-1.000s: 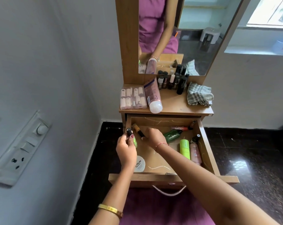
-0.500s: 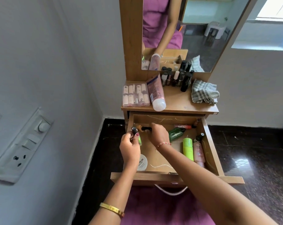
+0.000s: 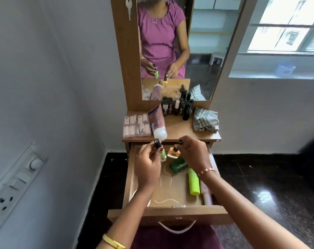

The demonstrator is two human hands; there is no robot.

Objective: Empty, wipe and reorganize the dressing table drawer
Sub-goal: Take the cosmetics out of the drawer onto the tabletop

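Just above the back of the open drawer (image 3: 168,213), the left hand (image 3: 147,169) grips a green nail polish bottle (image 3: 163,155) by its black cap, and the right hand (image 3: 193,153) pinches the black cap of an orange nail polish bottle (image 3: 174,153). The two bottles hang close together, near the bench (image 3: 176,129) edge. Inside the drawer lie a dark green bottle (image 3: 177,165), a lime-green tube (image 3: 193,182) and a pink bottle (image 3: 206,194) along the right wall, with a white round lid partly hidden under the left forearm. On the bench sit a nail box (image 3: 136,125), a pink tube (image 3: 158,122) lying down, a row of small bottles (image 3: 176,107) against the mirror (image 3: 203,42), and a checked cloth (image 3: 205,119).
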